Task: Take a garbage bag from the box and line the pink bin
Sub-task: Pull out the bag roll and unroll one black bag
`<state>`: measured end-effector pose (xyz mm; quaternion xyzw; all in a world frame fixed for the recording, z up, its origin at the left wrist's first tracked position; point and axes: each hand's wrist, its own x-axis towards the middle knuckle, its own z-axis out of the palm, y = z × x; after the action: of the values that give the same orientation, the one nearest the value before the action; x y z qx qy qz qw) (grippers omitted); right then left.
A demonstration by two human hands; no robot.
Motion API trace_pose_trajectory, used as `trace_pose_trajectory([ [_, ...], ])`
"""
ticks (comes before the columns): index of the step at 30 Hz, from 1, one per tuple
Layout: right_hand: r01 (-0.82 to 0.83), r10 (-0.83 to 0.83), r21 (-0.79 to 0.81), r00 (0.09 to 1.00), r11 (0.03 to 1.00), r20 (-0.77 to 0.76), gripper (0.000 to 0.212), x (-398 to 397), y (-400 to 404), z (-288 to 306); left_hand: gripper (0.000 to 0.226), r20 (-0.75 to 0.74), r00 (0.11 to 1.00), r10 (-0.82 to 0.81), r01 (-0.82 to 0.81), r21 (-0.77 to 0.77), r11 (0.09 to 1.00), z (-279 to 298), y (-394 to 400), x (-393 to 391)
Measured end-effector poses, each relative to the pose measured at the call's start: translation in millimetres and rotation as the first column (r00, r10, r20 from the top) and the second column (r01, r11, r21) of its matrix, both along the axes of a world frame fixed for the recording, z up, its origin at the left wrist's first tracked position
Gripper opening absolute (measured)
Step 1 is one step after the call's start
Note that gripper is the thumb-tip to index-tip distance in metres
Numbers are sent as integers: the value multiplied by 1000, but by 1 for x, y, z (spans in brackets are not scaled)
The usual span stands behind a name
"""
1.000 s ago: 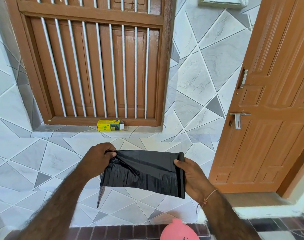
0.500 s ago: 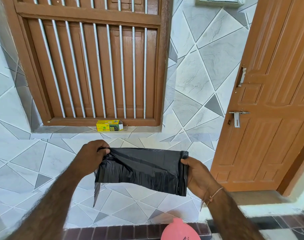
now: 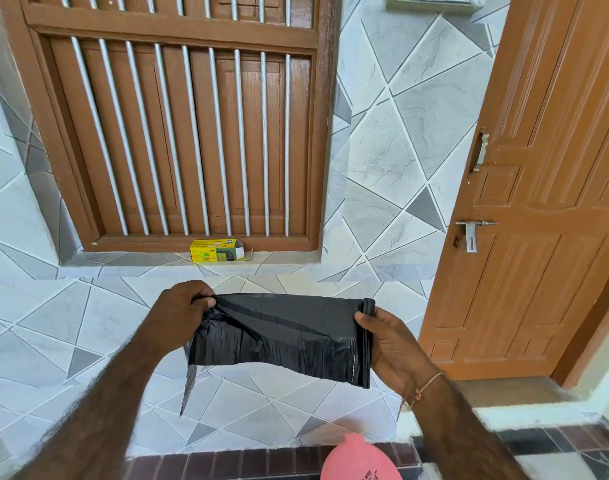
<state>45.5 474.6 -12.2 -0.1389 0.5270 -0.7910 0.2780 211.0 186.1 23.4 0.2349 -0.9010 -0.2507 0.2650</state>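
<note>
A black garbage bag (image 3: 282, 336), partly unrolled, is stretched between both hands at chest height. My left hand (image 3: 181, 311) pinches its loose left edge. My right hand (image 3: 387, 344) grips the still-rolled right end, thumb on the front. A thin strip of the bag hangs down at the lower left. The yellow garbage bag box (image 3: 216, 250) lies on the tiled ledge under the window, its right end open. Only the top of the pink bin (image 3: 360, 460) shows at the bottom edge, below my right arm.
A wooden shuttered window with metal bars (image 3: 178, 133) fills the wall ahead. A brown wooden door (image 3: 545, 220) with a metal latch stands to the right. A dark brick-patterned strip (image 3: 226, 465) runs along the bottom beside the bin.
My hands have drawn apart and the bag now spans wider between them. The view has drifted slightly left.
</note>
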Motion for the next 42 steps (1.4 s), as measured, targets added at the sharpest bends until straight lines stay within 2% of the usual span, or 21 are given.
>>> trace_pose_trajectory([
  [5,-34,42,70,992,997,-115,20,2,3,6,26,92,995,29,-31,12,999,-6,-4,-1],
  [8,-36,59,113,975,993,-215,18,6,1,14,17,157,986,52,-57,31,998,-7,-4,-1],
  [11,-41,83,145,951,989,-298,18,10,-3,20,14,60,995,74,-76,28,997,-7,14,-5],
  [12,-48,98,159,941,986,-324,17,12,-5,21,14,-22,999,48,-47,52,998,-6,27,-9],
  [14,-66,139,202,917,977,-374,15,16,-10,25,16,-149,983,-105,129,165,978,0,59,-19],
  [17,-135,203,197,903,971,-380,13,23,-17,30,23,-197,913,-356,407,408,817,0,99,-38],
  [19,-156,212,177,907,972,-363,12,24,-19,32,13,-233,884,-405,467,487,739,-2,110,-45],
  [21,-167,213,159,916,973,-340,15,22,-18,33,6,-287,874,-391,485,522,701,-1,110,-48],
  [24,-185,219,145,937,972,-273,25,21,-13,34,11,-293,881,-372,473,502,724,2,107,-49],
  [28,-178,212,155,946,972,-244,20,23,-12,34,13,-242,898,-367,437,409,801,4,108,-53],
  [31,-181,198,102,960,978,-198,27,25,-15,35,12,-258,897,-360,437,395,808,6,110,-55],
  [34,-134,155,105,960,985,-233,20,28,-19,35,10,-265,898,-351,431,379,819,9,111,-55],
  [37,-87,114,134,971,987,-209,25,29,-23,32,6,-243,904,-351,419,355,836,10,110,-53],
  [39,-88,120,161,972,983,-201,26,30,-25,33,7,-213,908,-360,414,328,849,12,111,-52],
  [42,-117,157,166,954,979,-255,16,31,-26,35,14,-174,913,-369,406,293,866,16,111,-51],
])
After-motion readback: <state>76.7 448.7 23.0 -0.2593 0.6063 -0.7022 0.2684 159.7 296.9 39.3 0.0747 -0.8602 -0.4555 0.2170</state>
